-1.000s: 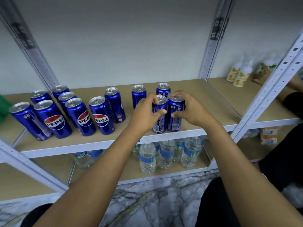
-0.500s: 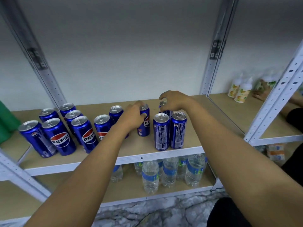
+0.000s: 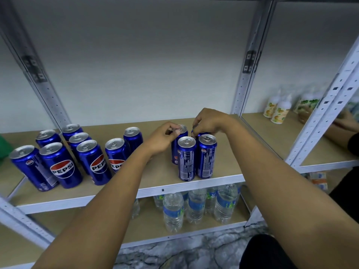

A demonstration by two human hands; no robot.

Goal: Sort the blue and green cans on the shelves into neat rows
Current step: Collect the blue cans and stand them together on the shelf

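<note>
Left hand (image 3: 163,139) pinches rim of rear-left blue aluminium can (image 3: 177,147); right hand (image 3: 208,121) grips top of rear-right blue can (image 3: 203,134) on wooden shelf (image 3: 155,179).

Back cans (image 3: 179,140) now behind front pair (image 3: 196,158).

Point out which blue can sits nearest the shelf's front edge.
The blue can with small print, front left of the right-hand group: its base comes closest to the white shelf edge.
</note>
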